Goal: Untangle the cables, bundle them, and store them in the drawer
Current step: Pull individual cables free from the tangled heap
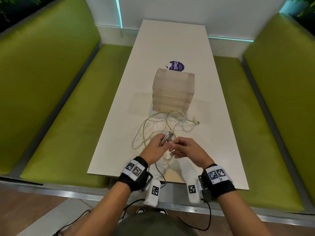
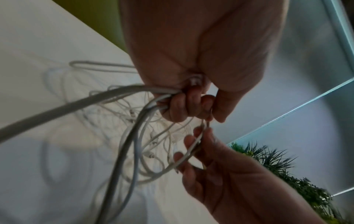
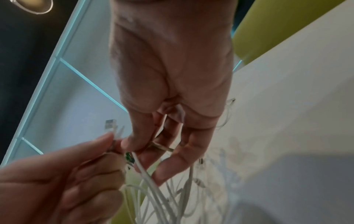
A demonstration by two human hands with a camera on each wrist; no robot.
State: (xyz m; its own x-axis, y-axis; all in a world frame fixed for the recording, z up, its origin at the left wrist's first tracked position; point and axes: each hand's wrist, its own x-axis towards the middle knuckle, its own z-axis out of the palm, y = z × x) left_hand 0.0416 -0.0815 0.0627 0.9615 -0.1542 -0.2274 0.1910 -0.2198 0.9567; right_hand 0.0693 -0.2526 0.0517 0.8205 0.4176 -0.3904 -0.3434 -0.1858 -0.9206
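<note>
A tangle of white cables (image 1: pixel 163 126) lies on the white table (image 1: pixel 221 133) in front of a translucent drawer unit (image 1: pixel 173 91). My left hand (image 1: pixel 157 146) grips a bunch of cable ends, with a clear plug (image 1: pixel 169 134) sticking out past the fingers. In the left wrist view the left hand (image 2: pixel 188 106) has its fingers curled round several strands (image 2: pixel 134 121). My right hand (image 1: pixel 185 147) pinches a single strand close to the left hand; in the right wrist view its thumb and finger (image 3: pixel 134 144) close on a thin cable (image 3: pixel 145 171) beside the plug (image 3: pixel 110 125).
Green bench seats (image 1: pixel 56 108) run along both sides of the table. A purple round sticker (image 1: pixel 176 65) lies behind the drawer unit. A loose connector end (image 1: pixel 196 120) rests right of the tangle. One cable hangs over the near table edge (image 1: pixel 163 180).
</note>
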